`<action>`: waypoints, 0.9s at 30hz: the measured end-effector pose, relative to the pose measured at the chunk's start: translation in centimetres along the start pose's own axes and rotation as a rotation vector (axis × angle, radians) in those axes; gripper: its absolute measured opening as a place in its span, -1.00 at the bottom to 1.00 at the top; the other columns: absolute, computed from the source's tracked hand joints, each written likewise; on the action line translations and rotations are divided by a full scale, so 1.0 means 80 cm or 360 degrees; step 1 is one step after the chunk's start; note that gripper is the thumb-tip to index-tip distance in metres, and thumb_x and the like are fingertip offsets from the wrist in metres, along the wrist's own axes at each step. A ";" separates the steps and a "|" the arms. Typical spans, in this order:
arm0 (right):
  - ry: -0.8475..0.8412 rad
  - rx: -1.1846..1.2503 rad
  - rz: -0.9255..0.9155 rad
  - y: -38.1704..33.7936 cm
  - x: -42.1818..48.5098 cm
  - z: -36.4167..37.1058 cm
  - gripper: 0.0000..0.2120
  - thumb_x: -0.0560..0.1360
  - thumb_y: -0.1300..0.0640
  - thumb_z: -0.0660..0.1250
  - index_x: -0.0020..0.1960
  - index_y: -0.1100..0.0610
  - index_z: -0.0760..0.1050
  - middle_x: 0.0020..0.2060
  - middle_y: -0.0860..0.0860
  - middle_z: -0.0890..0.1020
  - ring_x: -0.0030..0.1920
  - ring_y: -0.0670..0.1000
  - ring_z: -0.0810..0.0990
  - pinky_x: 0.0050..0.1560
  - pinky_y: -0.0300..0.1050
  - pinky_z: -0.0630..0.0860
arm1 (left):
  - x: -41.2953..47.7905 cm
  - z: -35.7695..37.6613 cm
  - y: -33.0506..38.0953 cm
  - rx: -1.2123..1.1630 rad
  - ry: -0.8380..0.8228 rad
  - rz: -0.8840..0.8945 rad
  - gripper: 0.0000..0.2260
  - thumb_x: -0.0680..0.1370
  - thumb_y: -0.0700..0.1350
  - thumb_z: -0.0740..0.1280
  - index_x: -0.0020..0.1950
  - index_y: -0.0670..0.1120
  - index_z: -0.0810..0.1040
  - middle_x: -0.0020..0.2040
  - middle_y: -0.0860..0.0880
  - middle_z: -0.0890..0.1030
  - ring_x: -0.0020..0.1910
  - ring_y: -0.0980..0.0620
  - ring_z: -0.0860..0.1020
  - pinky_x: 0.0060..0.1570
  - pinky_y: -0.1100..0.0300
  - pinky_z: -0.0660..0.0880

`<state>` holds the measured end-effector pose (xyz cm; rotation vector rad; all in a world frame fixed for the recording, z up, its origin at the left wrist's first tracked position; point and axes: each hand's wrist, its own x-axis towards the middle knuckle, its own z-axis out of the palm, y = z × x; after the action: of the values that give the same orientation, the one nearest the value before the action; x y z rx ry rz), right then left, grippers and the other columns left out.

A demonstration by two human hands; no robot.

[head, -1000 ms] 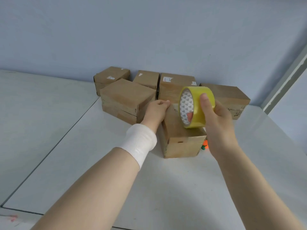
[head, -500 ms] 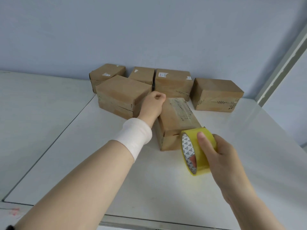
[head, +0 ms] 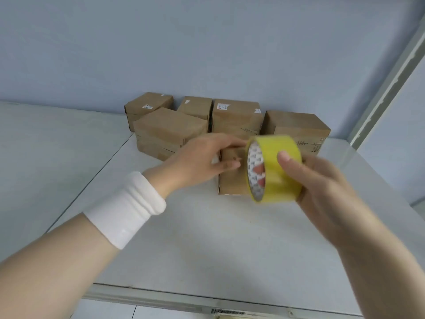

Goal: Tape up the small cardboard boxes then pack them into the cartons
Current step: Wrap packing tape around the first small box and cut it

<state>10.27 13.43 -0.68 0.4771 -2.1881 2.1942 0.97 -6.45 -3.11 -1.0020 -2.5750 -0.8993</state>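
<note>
Tape roll [head: 276, 166], yellow with a white printed core, sat in the right hand [head: 322, 180]. The thumb pressed on the outer band and fingertips showed through the core, so the hand was curled tight round it. The roll was held on edge above the table, with its open side facing left.

Just behind and below that grip stood the small cardboard box [head: 231, 180], its right part hidden by the roll. The left hand [head: 200, 162] lay on this box just left of the grip. Its fingers stretched almost straight across the top towards the roll, and the thumb rested on the cardboard. Motion blur hid whether those fingers also touched a loose end of tape. A white wristband [head: 128, 208] circled the left wrist.

Farther beyond the grip, five more brown boxes [head: 170, 132] were clustered against the pale blue wall [head: 207, 42], some bearing small labels. Everything rested on a white table [head: 207, 238], whose front edge ran well below the grip, nearer the camera.
</note>
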 end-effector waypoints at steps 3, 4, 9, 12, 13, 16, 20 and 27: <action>0.0019 -0.0008 -0.0146 -0.030 0.035 -0.004 -0.79 0.46 0.03 0.33 -0.06 0.15 0.64 -0.09 0.08 0.70 -0.05 0.08 0.67 -0.06 -0.03 0.60 | 0.021 -0.023 0.008 0.0071 0.0028 -0.0157 -0.68 0.54 0.08 0.25 0.29 0.13 0.44 0.07 0.14 0.59 -0.02 0.13 0.53 -0.01 0.18 0.46; 0.0077 -0.0013 -0.0159 -0.034 0.048 -0.003 -0.80 0.48 0.05 0.31 -0.09 0.16 0.64 -0.12 0.06 0.71 -0.08 0.06 0.68 -0.07 -0.04 0.61 | 0.027 -0.025 0.008 0.0120 0.0075 -0.0186 -0.67 0.55 0.08 0.23 0.32 0.11 0.42 0.13 0.10 0.58 -0.04 0.15 0.51 -0.05 0.18 0.43; 0.0368 -0.0175 -0.0222 -0.033 0.101 0.010 -0.71 0.57 0.00 0.22 -0.12 0.19 0.55 -0.34 0.01 0.69 -0.26 -0.02 0.67 -0.17 -0.11 0.62 | 0.030 -0.011 0.000 0.0152 0.0035 -0.0148 -0.31 0.43 0.21 0.32 0.49 0.02 0.21 0.48 0.01 0.21 0.45 0.03 0.16 0.41 0.09 0.16; 0.0483 -0.0225 -0.0203 -0.023 0.123 0.015 -0.55 0.56 -0.11 0.19 -0.06 0.30 0.51 -0.29 0.12 0.68 -0.22 0.10 0.66 0.04 0.08 0.59 | 0.032 0.003 -0.009 0.0269 -0.0018 -0.0182 -0.14 0.34 0.27 0.37 0.52 0.01 0.10 0.51 0.06 0.11 0.46 0.00 0.11 0.41 0.12 0.10; 0.0502 -0.0219 -0.0171 -0.018 0.128 0.015 -0.54 0.55 -0.14 0.19 -0.02 0.29 0.51 -0.24 0.15 0.68 -0.16 0.14 0.66 0.09 0.12 0.56 | 0.035 0.005 -0.013 0.0263 0.0019 -0.0207 -0.14 0.34 0.27 0.38 0.52 0.00 0.10 0.49 0.06 0.14 0.43 0.00 0.15 0.37 0.15 0.12; 0.0519 -0.0215 -0.0157 0.003 0.137 0.012 -0.70 0.54 -0.07 0.25 0.03 0.16 0.51 -0.22 0.04 0.69 -0.11 0.02 0.66 0.07 0.02 0.55 | 0.051 0.007 -0.022 0.0212 0.0009 -0.0299 -0.14 0.35 0.28 0.38 0.52 -0.02 0.11 0.48 0.04 0.18 0.42 0.00 0.17 0.33 0.17 0.13; 0.0660 -0.0344 -0.0197 0.011 0.144 0.015 -0.81 0.55 -0.03 0.26 -0.01 0.10 0.47 -0.20 -0.04 0.67 -0.12 -0.05 0.64 -0.02 -0.12 0.55 | 0.067 0.004 -0.028 0.0155 -0.0097 -0.0380 -0.14 0.35 0.28 0.39 0.52 -0.03 0.13 0.47 0.00 0.22 0.43 -0.04 0.19 0.40 0.07 0.17; 0.0665 -0.0402 -0.0365 -0.008 0.087 0.023 -0.77 0.55 -0.01 0.26 -0.24 0.07 0.46 -0.50 -0.22 0.58 -0.45 -0.28 0.53 -0.41 -0.43 0.38 | 0.069 0.000 -0.028 0.0192 -0.0204 -0.0453 -0.13 0.37 0.29 0.36 0.53 -0.03 0.07 0.48 -0.01 0.17 0.46 -0.06 0.12 0.43 0.00 0.14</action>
<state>4.16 10.19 1.45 0.2206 -2.0253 1.6882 -4.62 -4.82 -1.89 -0.6920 -2.8926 -0.7519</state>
